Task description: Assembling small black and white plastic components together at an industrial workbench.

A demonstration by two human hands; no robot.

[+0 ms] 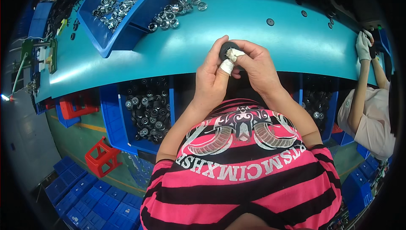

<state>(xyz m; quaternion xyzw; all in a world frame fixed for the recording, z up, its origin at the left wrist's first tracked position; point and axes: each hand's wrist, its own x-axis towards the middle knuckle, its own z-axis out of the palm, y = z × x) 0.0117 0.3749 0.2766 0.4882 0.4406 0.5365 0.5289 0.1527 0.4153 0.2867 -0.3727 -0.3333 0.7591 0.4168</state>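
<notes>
Both hands meet over the near edge of the teal table, closed round a small black wheel. My left hand grips its left side, and my right hand has the right side. Both thumbs, wrapped in white tape, press at the wheel's face and cover much of its middle. Left of the hands, loose shiny clear or chrome hubs lie on the table beside a tilted blue bin heaped with more of them.
Below the table edge, blue bins hold black wheels with shiny centres, left and right of me. Small black discs lie farther back. At right, a co-worker's white-gloved hand is at the table. A red stool stands on the floor.
</notes>
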